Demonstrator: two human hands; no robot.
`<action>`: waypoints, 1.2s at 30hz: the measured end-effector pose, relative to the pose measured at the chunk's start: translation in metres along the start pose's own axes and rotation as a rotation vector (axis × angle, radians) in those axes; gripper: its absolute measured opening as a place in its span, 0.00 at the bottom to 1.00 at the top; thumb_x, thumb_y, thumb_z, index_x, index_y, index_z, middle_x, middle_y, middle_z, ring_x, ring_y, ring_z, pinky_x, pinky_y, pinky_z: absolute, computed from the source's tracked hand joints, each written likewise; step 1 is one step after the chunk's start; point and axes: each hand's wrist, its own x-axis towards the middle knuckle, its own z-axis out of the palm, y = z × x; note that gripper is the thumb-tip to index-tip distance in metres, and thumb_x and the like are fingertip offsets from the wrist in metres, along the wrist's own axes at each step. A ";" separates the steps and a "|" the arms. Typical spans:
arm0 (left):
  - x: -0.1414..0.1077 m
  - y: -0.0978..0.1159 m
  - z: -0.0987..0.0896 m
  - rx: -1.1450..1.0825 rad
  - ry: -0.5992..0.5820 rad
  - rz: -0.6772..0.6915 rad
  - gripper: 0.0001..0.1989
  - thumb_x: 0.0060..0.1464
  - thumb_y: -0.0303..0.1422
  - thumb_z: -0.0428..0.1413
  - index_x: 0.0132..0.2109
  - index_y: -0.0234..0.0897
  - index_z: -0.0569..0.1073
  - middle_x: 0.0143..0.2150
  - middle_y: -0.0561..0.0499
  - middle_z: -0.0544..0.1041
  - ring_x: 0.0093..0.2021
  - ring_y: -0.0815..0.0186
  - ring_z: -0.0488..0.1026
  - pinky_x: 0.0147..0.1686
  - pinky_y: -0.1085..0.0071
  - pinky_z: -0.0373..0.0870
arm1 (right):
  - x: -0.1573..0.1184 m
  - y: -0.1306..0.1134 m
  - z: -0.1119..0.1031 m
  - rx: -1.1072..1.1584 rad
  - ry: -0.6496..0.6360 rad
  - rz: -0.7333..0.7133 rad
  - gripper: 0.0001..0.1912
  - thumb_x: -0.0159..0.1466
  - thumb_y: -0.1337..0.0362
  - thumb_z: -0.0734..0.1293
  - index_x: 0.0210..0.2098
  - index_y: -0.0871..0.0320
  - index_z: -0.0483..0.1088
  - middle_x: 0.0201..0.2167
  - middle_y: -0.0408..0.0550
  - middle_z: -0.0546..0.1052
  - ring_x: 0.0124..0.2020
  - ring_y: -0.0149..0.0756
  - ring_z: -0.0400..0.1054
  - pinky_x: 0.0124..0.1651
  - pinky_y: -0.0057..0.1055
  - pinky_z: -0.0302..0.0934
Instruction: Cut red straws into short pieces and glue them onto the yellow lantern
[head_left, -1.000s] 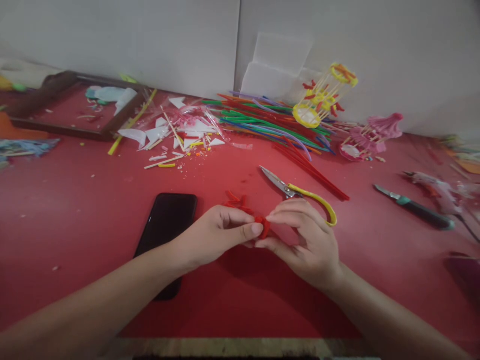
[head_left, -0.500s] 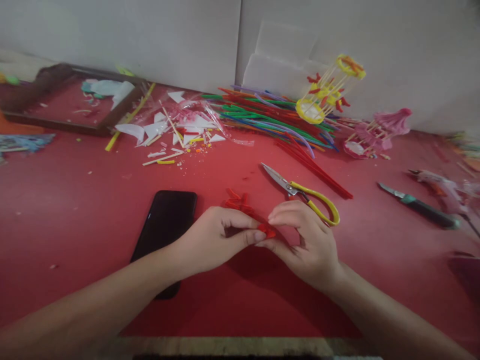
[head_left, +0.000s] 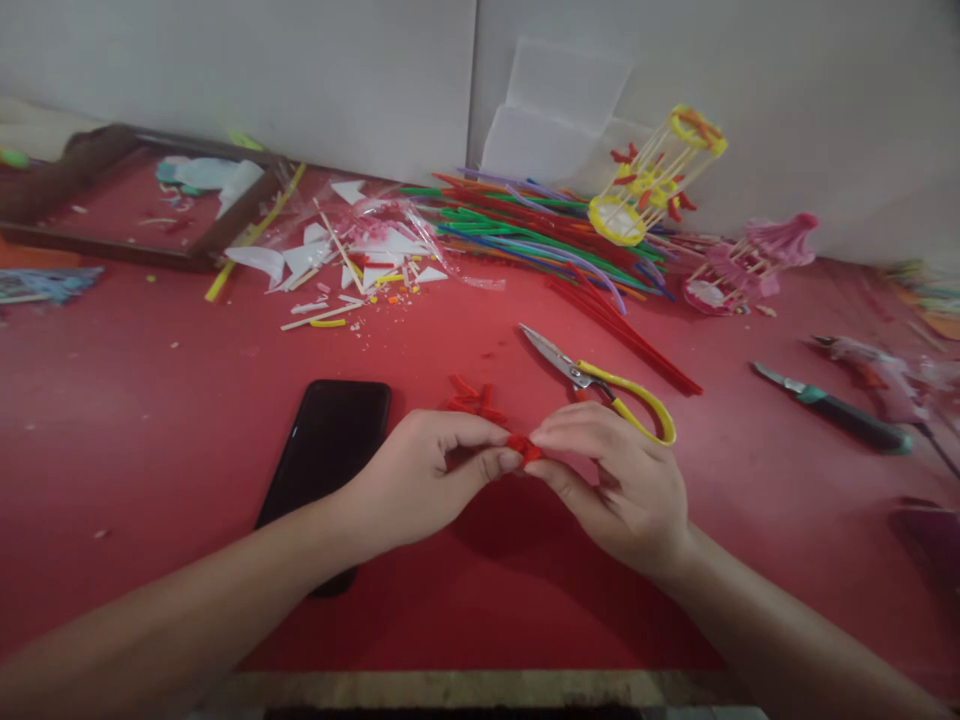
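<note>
A small bent piece of red pipe cleaner (head_left: 523,447) is pinched between my two hands above the red table (head_left: 420,620). My left hand (head_left: 431,475) holds its left end between thumb and forefinger. On the other end, the thumb and fingertips of my right hand (head_left: 619,480) close. Just beyond my fingers lie several short cut red pipe cleaner pieces (head_left: 476,397). Yellow-handled scissors (head_left: 592,378) rest behind my right hand, their blades pointing to the back left. A black phone (head_left: 330,440) lies beside my left hand, partly under the forearm.
Long coloured pipe cleaners (head_left: 525,235) lie along the wall, with red ones (head_left: 630,340) in front. Yellow (head_left: 656,180) and pink (head_left: 750,265) stick models stand behind. At right are a knife (head_left: 840,412) and a glue gun (head_left: 885,380); at left, paper scraps (head_left: 307,260) and a wooden frame (head_left: 97,240).
My right thumb and fingertips have closed onto the red piece, where they were more apart before. The whole view has shifted slightly.
</note>
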 end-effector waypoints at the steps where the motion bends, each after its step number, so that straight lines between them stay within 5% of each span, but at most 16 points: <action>1: 0.000 0.000 0.000 -0.019 -0.005 -0.010 0.09 0.57 0.32 0.56 0.30 0.36 0.77 0.28 0.53 0.79 0.29 0.70 0.73 0.30 0.76 0.67 | 0.000 -0.001 0.000 0.000 0.002 -0.001 0.07 0.62 0.69 0.69 0.41 0.55 0.72 0.34 0.45 0.79 0.37 0.34 0.75 0.43 0.35 0.71; 11: 0.003 -0.001 -0.002 -0.126 -0.129 -0.079 0.13 0.57 0.36 0.57 0.28 0.34 0.77 0.25 0.53 0.75 0.28 0.70 0.70 0.30 0.75 0.66 | 0.000 0.000 -0.001 0.026 -0.010 0.013 0.07 0.62 0.72 0.68 0.39 0.55 0.73 0.33 0.45 0.79 0.36 0.33 0.75 0.41 0.32 0.71; 18: 0.001 -0.001 0.001 -0.085 -0.142 -0.055 0.09 0.58 0.30 0.55 0.32 0.37 0.78 0.29 0.52 0.81 0.31 0.68 0.76 0.34 0.75 0.71 | -0.001 -0.002 -0.001 0.018 -0.056 0.015 0.08 0.63 0.72 0.66 0.40 0.53 0.72 0.34 0.43 0.80 0.37 0.34 0.76 0.42 0.34 0.71; 21: 0.000 -0.002 -0.001 0.063 -0.044 0.045 0.10 0.59 0.29 0.54 0.33 0.37 0.79 0.30 0.52 0.82 0.31 0.68 0.78 0.33 0.76 0.71 | 0.001 0.001 -0.006 -0.120 -0.063 0.021 0.07 0.64 0.69 0.65 0.42 0.53 0.71 0.36 0.45 0.80 0.39 0.36 0.75 0.44 0.35 0.70; 24: 0.000 -0.003 -0.012 0.339 0.155 0.217 0.10 0.61 0.30 0.53 0.37 0.37 0.79 0.35 0.49 0.83 0.34 0.66 0.79 0.36 0.74 0.72 | 0.003 0.016 -0.019 -0.400 -0.074 0.185 0.09 0.63 0.64 0.65 0.43 0.55 0.70 0.38 0.50 0.78 0.40 0.41 0.73 0.45 0.39 0.68; 29: 0.005 -0.006 -0.040 0.845 0.423 0.550 0.13 0.60 0.25 0.50 0.42 0.35 0.79 0.38 0.46 0.83 0.41 0.60 0.78 0.44 0.67 0.72 | -0.004 0.047 -0.051 -0.774 -0.335 0.486 0.14 0.53 0.65 0.66 0.40 0.59 0.68 0.36 0.56 0.76 0.38 0.50 0.72 0.38 0.42 0.65; 36: 0.009 -0.014 -0.043 0.823 0.408 0.463 0.13 0.62 0.27 0.49 0.43 0.36 0.79 0.40 0.46 0.83 0.41 0.60 0.78 0.43 0.68 0.71 | -0.005 0.050 -0.064 -0.880 -0.577 0.560 0.04 0.52 0.63 0.65 0.26 0.55 0.64 0.25 0.49 0.74 0.26 0.43 0.69 0.27 0.35 0.55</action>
